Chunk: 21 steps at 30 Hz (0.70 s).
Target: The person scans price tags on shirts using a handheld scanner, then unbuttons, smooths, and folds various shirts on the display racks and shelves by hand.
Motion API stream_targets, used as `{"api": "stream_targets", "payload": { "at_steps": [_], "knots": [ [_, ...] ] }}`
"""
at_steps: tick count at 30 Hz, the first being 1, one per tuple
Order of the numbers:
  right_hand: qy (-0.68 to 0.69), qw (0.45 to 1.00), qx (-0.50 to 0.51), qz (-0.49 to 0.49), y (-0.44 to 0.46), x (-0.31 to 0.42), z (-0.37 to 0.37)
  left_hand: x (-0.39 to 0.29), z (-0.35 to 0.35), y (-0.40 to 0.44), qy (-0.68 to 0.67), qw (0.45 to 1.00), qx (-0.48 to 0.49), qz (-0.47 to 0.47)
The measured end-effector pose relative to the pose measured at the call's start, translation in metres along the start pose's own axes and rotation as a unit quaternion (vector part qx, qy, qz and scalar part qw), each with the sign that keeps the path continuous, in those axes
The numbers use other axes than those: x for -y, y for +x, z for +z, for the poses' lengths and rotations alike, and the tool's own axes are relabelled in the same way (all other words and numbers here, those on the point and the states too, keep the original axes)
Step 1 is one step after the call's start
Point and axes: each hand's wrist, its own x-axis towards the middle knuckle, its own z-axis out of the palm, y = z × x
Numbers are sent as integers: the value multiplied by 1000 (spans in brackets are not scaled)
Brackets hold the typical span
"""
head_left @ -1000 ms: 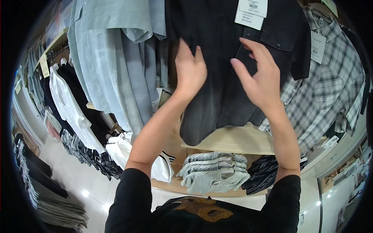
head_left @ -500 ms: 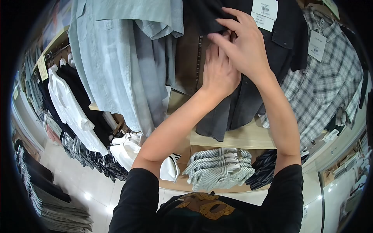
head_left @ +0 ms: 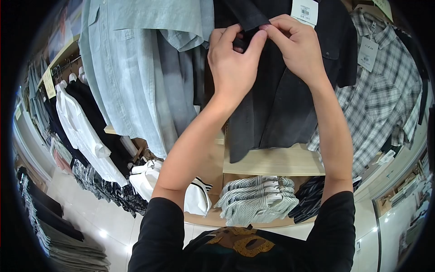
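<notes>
A black shirt (head_left: 290,113) with a chest pocket hangs in front of me, a white price tag (head_left: 305,11) on its upper part. With thumb and fingers, my left hand (head_left: 235,63) grips the shirt's dark sleeve (head_left: 247,16) near its edge. My right hand (head_left: 297,47) pinches the same sleeve edge from the right, close to the left thumb. The fingertips of both hands nearly meet there. Part of the cloth inside the left hand is hidden by the fingers.
Light blue shirts (head_left: 131,68) hang to the left, a plaid shirt (head_left: 376,81) with a tag to the right. Below lies a wooden shelf (head_left: 272,161), with striped shirts (head_left: 258,197) under it. Further left a white shirt (head_left: 74,118) hangs on a rack.
My left hand has moved up and left from beneath the right hand and now grips the sleeve. The right hand's spread fingers have closed into a pinch. The shirt has shifted slightly.
</notes>
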Motion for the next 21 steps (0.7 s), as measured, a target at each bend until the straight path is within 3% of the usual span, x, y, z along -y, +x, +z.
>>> {"api": "stream_targets", "payload": {
  "at_steps": [7, 9, 11, 16, 18, 19, 21],
  "knots": [
    [-92, 994, -6, -62, 1, 10, 0, -1, -8, 16, -42, 999, -21, 3],
    [-154, 978, -10, -139, 2, 9, 1, -4, -10, 21, -75, 997, -24, -9],
    [-160, 975, -9, -156, 3, 10, 1, -6, -13, 26, -103, 992, -2, -71],
    [-161, 971, 34, -174, 4, 21, 2, -1, -9, 45, -127, 989, 18, -75],
    [-60, 991, -53, -107, 7, 37, 6, -6, -8, 49, -139, 986, 38, -84],
    [-60, 991, -54, -108, 11, 41, 1, -12, -7, 48, -131, 987, 51, -80],
    [100, 994, 21, 41, 17, 46, -10, -12, -6, 49, -123, 987, 64, -75]
  ]
}}
